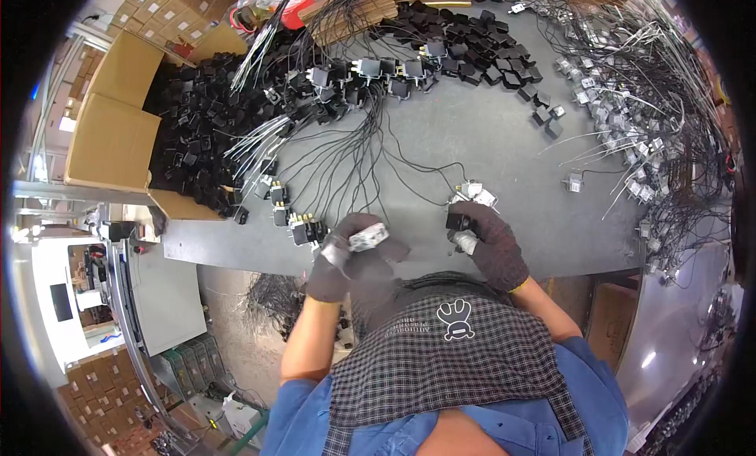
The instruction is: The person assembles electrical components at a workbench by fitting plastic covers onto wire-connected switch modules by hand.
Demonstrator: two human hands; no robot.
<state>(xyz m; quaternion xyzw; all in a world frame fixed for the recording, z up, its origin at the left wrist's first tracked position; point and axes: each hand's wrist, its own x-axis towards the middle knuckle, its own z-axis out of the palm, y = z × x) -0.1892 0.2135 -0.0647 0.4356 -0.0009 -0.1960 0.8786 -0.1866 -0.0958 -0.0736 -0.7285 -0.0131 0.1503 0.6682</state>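
My left hand (pixel 335 259), in a dark glove and partly smeared by motion, is closed on a small white block (pixel 368 237) with marks on its face. My right hand (pixel 498 247), gloved too, is closed around a black plug housing (pixel 459 222) over the table's front edge. Just beyond that hand lie white plug pieces (pixel 475 191) with a black cable attached. Left of my left hand sit several black plugs with brass pins (pixel 303 229). Their cables run up to a bundle at the back.
Black housings fill an open cardboard box (pixel 114 133) at the left and are heaped (pixel 500 54) at the back. Assembled plugs (pixel 370 68) stand in a row mid-table. White cabled pieces (pixel 630 133) pile up on the right. A lone piece (pixel 575 183) lies nearer.
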